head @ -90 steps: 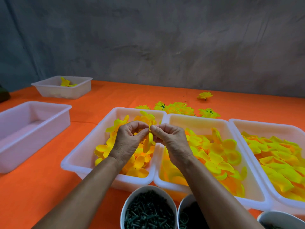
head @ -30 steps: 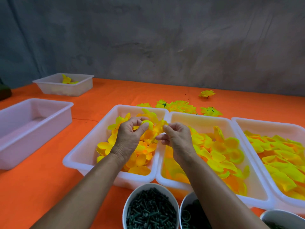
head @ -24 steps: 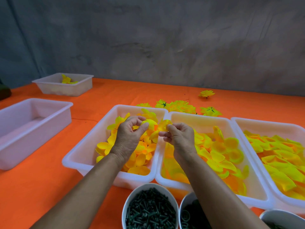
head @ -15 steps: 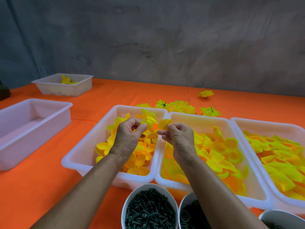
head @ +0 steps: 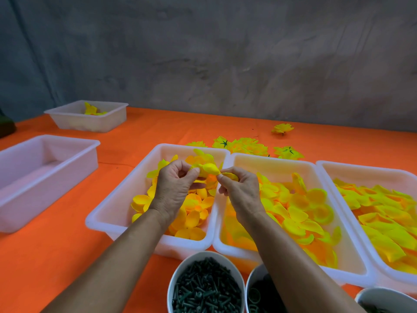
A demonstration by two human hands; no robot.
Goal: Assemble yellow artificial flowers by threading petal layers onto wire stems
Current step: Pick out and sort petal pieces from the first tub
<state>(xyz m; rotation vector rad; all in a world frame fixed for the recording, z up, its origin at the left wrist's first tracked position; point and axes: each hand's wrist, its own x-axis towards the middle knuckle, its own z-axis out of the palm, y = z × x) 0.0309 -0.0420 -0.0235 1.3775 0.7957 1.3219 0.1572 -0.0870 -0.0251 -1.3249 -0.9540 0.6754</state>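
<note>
While your hands (head: 174,188) (head: 240,190) pinch petal (head: 208,169), three trays (head: 117,213) hold yellow petals; bowl (head: 180,269) holds green stems.

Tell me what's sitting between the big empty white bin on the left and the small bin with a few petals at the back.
Nothing: in the head view only bare orange tablecloth separates the empty bin from the small bin.

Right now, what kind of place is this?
Probably a craft workbench for making fake flowers: white bins of yellow petals, bowls of green stems, finished flowers on the orange table.
</note>
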